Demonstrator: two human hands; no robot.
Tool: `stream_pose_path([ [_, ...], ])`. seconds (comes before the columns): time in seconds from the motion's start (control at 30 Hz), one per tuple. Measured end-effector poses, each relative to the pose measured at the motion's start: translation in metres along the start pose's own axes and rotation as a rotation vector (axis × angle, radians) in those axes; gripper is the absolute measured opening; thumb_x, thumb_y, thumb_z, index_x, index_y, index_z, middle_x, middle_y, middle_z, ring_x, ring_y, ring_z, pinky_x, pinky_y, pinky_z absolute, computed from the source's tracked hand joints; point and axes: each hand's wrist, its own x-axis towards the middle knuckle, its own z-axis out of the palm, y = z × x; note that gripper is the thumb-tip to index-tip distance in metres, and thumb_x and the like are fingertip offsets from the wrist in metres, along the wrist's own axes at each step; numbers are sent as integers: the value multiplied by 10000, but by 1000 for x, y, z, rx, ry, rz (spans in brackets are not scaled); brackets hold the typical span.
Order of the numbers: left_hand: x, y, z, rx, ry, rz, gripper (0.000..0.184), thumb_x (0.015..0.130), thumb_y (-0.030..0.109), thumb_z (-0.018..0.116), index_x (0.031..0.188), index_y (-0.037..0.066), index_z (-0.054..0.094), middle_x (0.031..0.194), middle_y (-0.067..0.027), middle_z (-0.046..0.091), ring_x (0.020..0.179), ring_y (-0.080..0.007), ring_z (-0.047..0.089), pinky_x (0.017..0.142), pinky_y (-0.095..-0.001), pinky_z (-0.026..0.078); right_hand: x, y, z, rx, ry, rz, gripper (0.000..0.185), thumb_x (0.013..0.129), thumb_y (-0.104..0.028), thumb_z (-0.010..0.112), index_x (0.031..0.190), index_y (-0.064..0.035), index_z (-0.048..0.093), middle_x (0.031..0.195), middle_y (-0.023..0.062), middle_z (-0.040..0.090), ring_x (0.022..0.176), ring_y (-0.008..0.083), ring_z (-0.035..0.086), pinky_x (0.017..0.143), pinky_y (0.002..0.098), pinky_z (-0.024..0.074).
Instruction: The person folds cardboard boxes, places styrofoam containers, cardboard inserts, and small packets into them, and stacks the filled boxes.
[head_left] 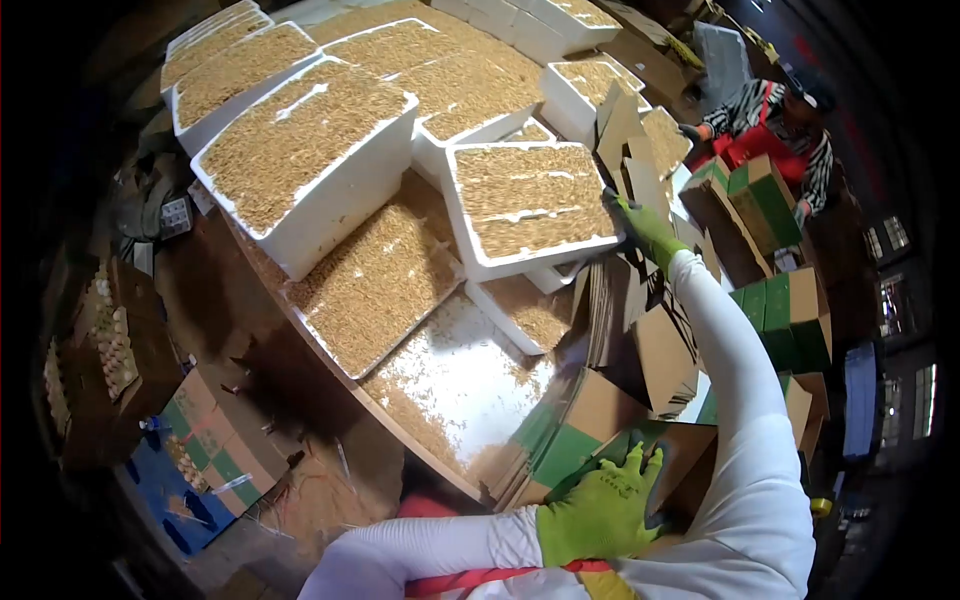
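Note:
My right hand (650, 232), in a green glove with dark fingertips, grips the right edge of a white foam box (545, 262). This box holds tan husk-like grains with white strips showing at the surface, and it rests tilted over other foam boxes. Low in the view, my left hand (600, 508), also gloved in green, has its fingers spread over green and brown cardboard (598, 408) and holds nothing. Left of the gripped box stands a large grain-filled foam box (345, 205). Below that, another box of grains (375, 285) lies on the table.
Grains lie scattered over a white surface (450, 365) on the table. Folded cartons (655, 350) stand at the right. Beyond them is a co-worker (765, 130) in striped sleeves, near green-brown boxes (770, 205). Egg trays (112, 340) are at the far left.

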Motion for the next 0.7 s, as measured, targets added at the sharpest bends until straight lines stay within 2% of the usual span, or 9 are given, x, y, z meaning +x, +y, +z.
stream_pose_path([
  [0.1,9,-7,9,56,-70,33,817,884,455,566,1396,-145,355,1297,-423,453,914,-463,642,780,-440,543,-18,-2,8,-128,-72,-168,807,914,-651,514,1446,-51,431,1385,106,536,1222,206,511,992,318,430],
  [0.13,11,-8,10,40,-84,37,813,885,453,567,1395,-145,356,1297,-423,452,911,-464,641,777,-442,543,-21,-11,8,172,-258,-9,786,918,-645,499,1469,-91,412,1439,112,479,1261,234,488,1018,329,422],
  [0.2,16,-9,7,-1,-121,17,801,890,446,567,1390,-145,362,1296,-421,453,912,-464,640,779,-444,541,-16,-31,-1,140,-311,178,707,950,-579,480,1489,-131,390,1503,90,399,1308,219,447,1031,347,423],
  [0.3,26,3,-9,-89,-245,-56,783,898,442,563,1385,-141,372,1302,-417,450,926,-461,635,802,-449,534,8,-20,-6,-73,-441,-241,662,950,-558,488,1492,-186,404,1572,52,298,1397,225,334,1133,341,301],
  [0.33,32,6,-18,-118,-321,-91,782,902,447,559,1386,-138,373,1309,-416,445,933,-460,633,816,-453,530,14,-13,-1,135,-516,-171,649,965,-538,481,1487,-159,411,1591,56,276,1424,200,302,1162,316,233],
  [0.4,32,6,-27,-172,-359,-104,784,906,461,554,1389,-130,375,1328,-412,430,961,-460,627,848,-456,520,-16,-52,8,-153,-246,-3,649,990,-436,514,1441,21,413,1493,73,443,1359,147,408,1156,262,259],
  [0.5,30,-1,-25,-158,-266,-62,794,906,481,551,1397,-118,374,1357,-405,404,1015,-464,617,898,-454,505,-18,-49,6,136,-383,-251,634,972,-421,554,1412,24,454,1451,102,484,1336,157,445,1159,278,270],
  [0.6,30,8,-11,-85,-315,-158,796,913,490,535,1428,-86,346,1395,-376,384,1120,-467,564,968,-468,458,-16,-48,1,417,-507,-191,588,966,-379,555,1425,-25,462,1508,69,428,1399,167,373,1174,285,230],
  [0.7,37,19,-19,-97,-407,-244,786,934,489,504,1480,-35,291,1452,-323,368,1287,-456,460,1064,-496,377,-48,-72,-1,133,-409,-296,538,969,-354,542,1425,-75,481,1490,63,459,1398,170,379,1179,305,222],
])
